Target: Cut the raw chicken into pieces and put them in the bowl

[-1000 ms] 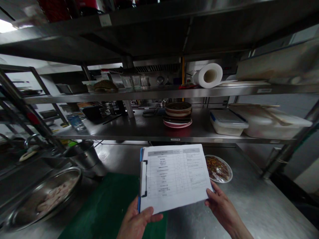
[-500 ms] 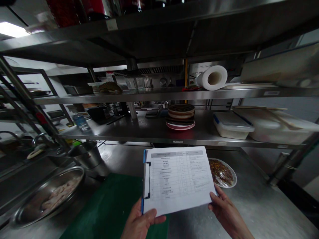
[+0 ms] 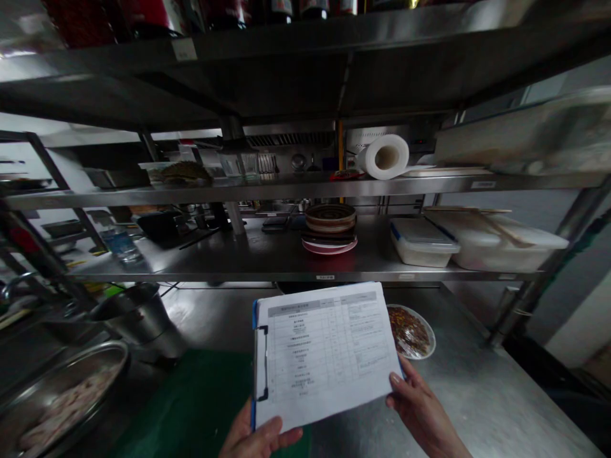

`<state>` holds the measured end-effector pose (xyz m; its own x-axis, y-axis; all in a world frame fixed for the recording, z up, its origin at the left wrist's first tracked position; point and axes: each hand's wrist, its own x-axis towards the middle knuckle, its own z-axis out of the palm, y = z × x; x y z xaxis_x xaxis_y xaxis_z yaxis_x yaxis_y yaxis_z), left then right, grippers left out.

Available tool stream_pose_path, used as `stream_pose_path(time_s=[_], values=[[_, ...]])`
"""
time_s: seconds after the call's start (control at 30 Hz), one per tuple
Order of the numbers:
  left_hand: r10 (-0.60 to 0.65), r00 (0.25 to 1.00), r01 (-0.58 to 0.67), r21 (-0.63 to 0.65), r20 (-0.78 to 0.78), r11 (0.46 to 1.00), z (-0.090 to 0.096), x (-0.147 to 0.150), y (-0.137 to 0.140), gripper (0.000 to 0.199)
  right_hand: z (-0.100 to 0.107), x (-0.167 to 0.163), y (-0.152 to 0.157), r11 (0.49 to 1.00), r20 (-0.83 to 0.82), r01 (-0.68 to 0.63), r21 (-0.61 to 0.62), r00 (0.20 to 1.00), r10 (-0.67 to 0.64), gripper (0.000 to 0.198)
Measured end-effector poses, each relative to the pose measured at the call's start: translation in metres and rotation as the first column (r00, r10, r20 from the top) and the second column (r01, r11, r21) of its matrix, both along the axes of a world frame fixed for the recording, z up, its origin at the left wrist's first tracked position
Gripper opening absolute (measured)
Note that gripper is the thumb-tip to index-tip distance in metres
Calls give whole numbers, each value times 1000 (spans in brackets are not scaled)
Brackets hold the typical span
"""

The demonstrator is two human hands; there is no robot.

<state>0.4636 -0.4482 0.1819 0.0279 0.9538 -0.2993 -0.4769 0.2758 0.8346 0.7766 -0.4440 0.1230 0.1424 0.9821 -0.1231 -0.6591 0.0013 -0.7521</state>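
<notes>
Between my two hands is a blue clipboard (image 3: pixel 254 356) with a printed table on white paper (image 3: pixel 329 356) under its dark clip (image 3: pixel 263 362). My left hand (image 3: pixel 260 439) is closed around its lower left corner, the thumb lying over the sheet. At the lower right edge, my right hand (image 3: pixel 420 401) pinches it between thumb and fingers. The clipboard tilts slightly, hovering above a green cutting board (image 3: pixel 191 407) and the steel counter (image 3: pixel 482 394). The print is too blurred to read. Just behind its right edge sits a film-covered bowl (image 3: pixel 413 332) of reddish-brown bits.
A steel bowl of pale raw meat (image 3: pixel 71 401) and a metal bucket (image 3: pixel 138 318) stand at left. Steel shelving (image 3: pixel 267 275) spans the front, holding stacked plates (image 3: pixel 330 229), lidded plastic boxes (image 3: pixel 422 242) and a white roll (image 3: pixel 386 157). Bottles line the top shelf.
The view has turned a little to the right, so shelves and counter sit further left in the picture. Both hands keep hold of the clipboard.
</notes>
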Motion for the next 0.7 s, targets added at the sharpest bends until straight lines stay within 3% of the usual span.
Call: stream_pose_path(time_s=[0.37,0.7], values=[[-18,1000,18,-2,5,1000,4,3,2,93,6,2,-7,999,29,-14,46,999,13,65],[-6,1000,7,-16,17,1000,-7,2,3,90,0,3,-6,999,32,-21,31,999,20,67]])
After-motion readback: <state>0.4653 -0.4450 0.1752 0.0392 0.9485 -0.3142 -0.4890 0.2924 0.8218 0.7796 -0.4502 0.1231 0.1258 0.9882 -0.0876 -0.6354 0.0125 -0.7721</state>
